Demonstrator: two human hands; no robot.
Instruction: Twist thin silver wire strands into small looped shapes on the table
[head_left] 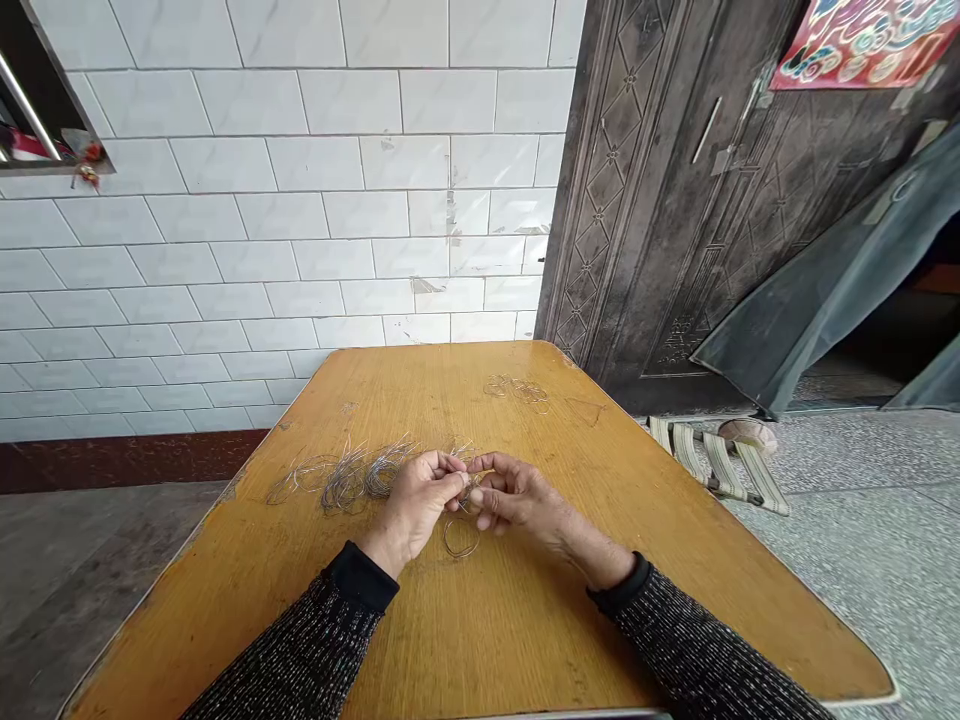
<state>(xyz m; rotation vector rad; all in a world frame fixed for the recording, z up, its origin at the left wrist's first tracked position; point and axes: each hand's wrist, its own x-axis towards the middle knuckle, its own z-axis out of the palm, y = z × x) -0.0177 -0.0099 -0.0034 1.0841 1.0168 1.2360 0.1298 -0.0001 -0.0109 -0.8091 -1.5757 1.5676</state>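
Observation:
Over the middle of the wooden table (450,640), my two hands meet fingertip to fingertip. My left hand (421,500) pinches thin wire between thumb and forefinger. Facing it, my right hand (517,497) has its fingers curled and closed at the same wire. A thin wire loop (460,538) hangs or lies just below the fingertips; whether it touches the table I cannot tell. Several tangled bundles of thin grey wire (345,482) lie left of and behind my left hand. Part of the wire is hidden behind my fingers.
Farther back on the table lies a loose bunch of reddish wire (517,390). A white tiled wall (315,220) stands behind the table. To the right are a dark carved door (637,200), a grey curtain (832,280) and a strapped folding stool (720,465) on the floor.

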